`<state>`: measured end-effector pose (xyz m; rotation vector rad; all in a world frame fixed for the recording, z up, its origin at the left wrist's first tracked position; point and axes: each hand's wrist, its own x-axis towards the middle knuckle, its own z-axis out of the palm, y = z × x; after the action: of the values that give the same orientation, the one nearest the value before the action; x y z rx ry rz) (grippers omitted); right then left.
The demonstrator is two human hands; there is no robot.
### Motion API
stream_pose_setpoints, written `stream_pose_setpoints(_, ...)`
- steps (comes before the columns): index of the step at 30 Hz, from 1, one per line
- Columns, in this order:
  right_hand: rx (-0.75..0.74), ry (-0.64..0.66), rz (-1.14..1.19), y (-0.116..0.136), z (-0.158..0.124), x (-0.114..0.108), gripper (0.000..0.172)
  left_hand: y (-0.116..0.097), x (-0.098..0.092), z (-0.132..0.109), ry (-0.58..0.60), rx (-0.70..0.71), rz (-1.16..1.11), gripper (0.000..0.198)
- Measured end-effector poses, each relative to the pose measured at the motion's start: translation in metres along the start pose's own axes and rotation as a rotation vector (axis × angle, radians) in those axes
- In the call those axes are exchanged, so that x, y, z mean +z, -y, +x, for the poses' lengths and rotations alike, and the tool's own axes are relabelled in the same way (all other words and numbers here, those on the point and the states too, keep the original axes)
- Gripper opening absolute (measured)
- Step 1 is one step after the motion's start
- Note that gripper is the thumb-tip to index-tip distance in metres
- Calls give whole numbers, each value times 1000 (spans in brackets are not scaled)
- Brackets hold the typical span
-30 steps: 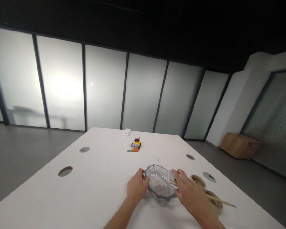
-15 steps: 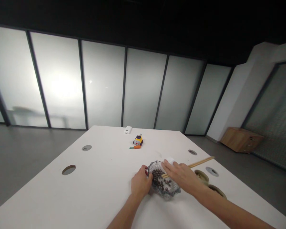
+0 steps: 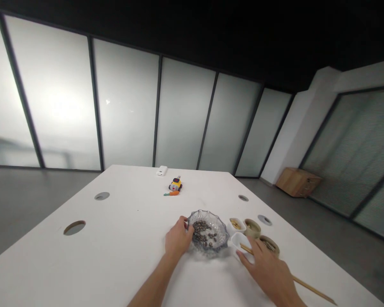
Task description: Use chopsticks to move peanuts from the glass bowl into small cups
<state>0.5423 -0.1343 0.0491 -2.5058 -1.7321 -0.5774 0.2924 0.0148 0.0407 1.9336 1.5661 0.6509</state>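
A scalloped clear glass bowl (image 3: 220, 230) stands on the white table, with dark beans (image 3: 202, 229) heaped mostly at its left side. My left hand (image 3: 178, 241) pinches the bowl's left rim between thumb and fingers. To the right of the bowl, my right hand (image 3: 269, 268) is closed around wooden chopsticks (image 3: 313, 290). Their tips point into a small white bowl (image 3: 238, 239), and my thumb is close to its near edge; whether it touches I cannot tell. Behind it sits another white bowl (image 3: 233, 230) with pale yellowish pieces.
Two olive round containers (image 3: 254, 230) stand right of the white bowls, the nearer one partly behind my right hand. Farther back lie an orange toy carrot (image 3: 173, 193), a yellow toy car (image 3: 176, 184) and a white device (image 3: 161, 170). The tabletop has several round holes (image 3: 75, 227).
My right hand has moved from over the glass bowl right and nearer, bringing the chopstick tips to the small white bowl. My left hand keeps its hold on the rim. The view has shifted.
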Motion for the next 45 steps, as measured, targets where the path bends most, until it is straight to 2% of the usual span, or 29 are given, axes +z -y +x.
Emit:
stream_pose_setpoints(3, 56, 30, 11, 9, -12, 7, 48, 0, -1, 0, 5, 3, 0, 25)
stream_pose_setpoints(5, 83, 6, 7, 9, -17, 7, 50, 1, -1, 1, 11, 1, 7, 25)
stream_pose_setpoints(8, 172, -79, 43, -2, -19, 1, 56, 2, -1, 1, 18, -10, 22, 25)
stream_pose_setpoints(11, 327, -115, 106, -23, -12, -3, 65, 3, -2, 2, 21, -9, 19, 27)
stream_pose_setpoints(13, 398, -47, 144, -37, -2, -3, 72, 3, -2, 3, 22, -12, 19, 28)
stream_pose_setpoints(15, 441, 75, 188, -48, 9, 0, 78, 2, -3, 3, 30, -16, 20, 28)
stream_pose_setpoints(18, 436, 219, 274, -57, 21, 4, 76, 1, -4, 3, 42, -19, 24, 29)
stream_pose_setpoints(21, 387, 268, 331, -59, 24, 2, 67, 0, -5, 2, 40, -20, 26, 29)
stream_pose_setpoints(23, 377, 253, 337, -58, 22, -1, 63, 0, -5, 2, 37, -18, 25, 29)
stream_pose_setpoints(28, 384, 120, 237, -52, 21, -14, 63, 1, -4, 2, 40, -18, 24, 27)
stream_pose_setpoints(31, 266, 36, 139, -41, 35, -35, 61, 0, -4, 2, 42, -14, 27, 28)
stream_pose_setpoints(35, -82, 7, -65, -7, 67, -68, 53, -1, -5, 2, 48, -4, 29, 27)
stream_pose_setpoints(37, -246, 13, -164, 15, 82, -77, 53, 0, -5, 2, 45, -2, 26, 27)
stream_pose_setpoints(41, -501, 29, -303, 56, 101, -74, 30, 1, -2, 3, 36, 8, 13, 27)
stream_pose_setpoints(45, -651, 31, -360, 81, 108, -66, 29, 1, -1, 3, 21, 8, 12, 25)
